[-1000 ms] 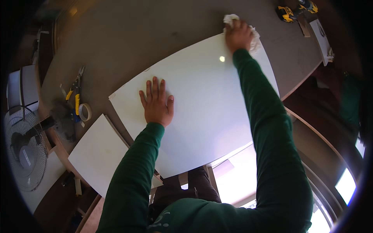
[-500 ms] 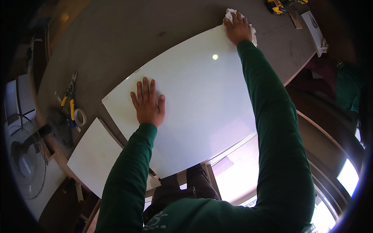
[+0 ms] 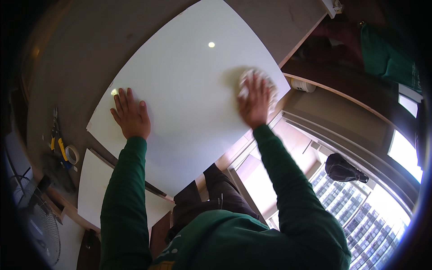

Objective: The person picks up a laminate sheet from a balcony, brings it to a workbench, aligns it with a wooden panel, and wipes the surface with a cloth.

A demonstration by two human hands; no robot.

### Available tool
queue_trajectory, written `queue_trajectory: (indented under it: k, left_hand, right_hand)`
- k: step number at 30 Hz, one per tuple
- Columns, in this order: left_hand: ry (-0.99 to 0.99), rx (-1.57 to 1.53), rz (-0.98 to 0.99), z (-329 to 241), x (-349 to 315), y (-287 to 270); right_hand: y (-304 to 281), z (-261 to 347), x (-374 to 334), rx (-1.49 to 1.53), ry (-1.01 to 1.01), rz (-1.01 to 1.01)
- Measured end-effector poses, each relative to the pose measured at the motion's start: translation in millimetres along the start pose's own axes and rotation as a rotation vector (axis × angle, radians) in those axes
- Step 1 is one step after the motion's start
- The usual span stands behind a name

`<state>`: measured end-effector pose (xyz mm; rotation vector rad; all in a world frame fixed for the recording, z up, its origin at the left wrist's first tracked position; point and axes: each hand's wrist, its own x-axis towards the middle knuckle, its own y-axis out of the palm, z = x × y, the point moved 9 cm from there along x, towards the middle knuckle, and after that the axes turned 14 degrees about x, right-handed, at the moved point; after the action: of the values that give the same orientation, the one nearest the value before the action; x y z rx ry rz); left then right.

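A large glossy white panel (image 3: pixel 180 76) lies flat on a dark brown work table. My left hand (image 3: pixel 132 116) rests palm down near the panel's left edge, fingers spread, holding nothing. Toward the panel's right corner, my right hand (image 3: pixel 253 101) presses a crumpled white cloth (image 3: pixel 271 92) against the surface. The cloth bunches out beyond the fingers, and the hand is slightly blurred.
Yellow-handled snips (image 3: pixel 56 135) and a roll of tape (image 3: pixel 72 154) lie on the table (image 3: pixel 85 54) at left. A second white panel (image 3: pixel 93 189) sits below them, near a fan (image 3: pixel 42 229). A white container (image 3: pixel 303 85) is beyond the right corner.
My right hand has brought the cloth from the panel's far edge down to its right corner, nearer me. My left hand stays flat on the panel. The whole view has turned toward the right.
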<state>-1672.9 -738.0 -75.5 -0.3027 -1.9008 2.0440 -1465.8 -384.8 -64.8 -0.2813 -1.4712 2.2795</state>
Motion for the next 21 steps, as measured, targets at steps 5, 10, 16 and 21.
queue_trajectory:
  k: [5,10,16,21]
  left_hand:
    - [0.0,-0.035,0.016,-15,0,6]
    - [0.004,-0.021,-0.009,-4,-1,2]
    - [0.033,-0.01,0.03,-3,6,7]
    - [0.046,-0.031,0.006,-12,6,6]
  right_hand:
    - [-58,-137,70,0.001,0.482,-0.333]
    - [23,-6,-24,-0.06,0.399,-0.216]
    - [-24,-17,-31,0.32,0.201,-0.125]
    - [-72,-114,15,0.061,0.41,-0.252]
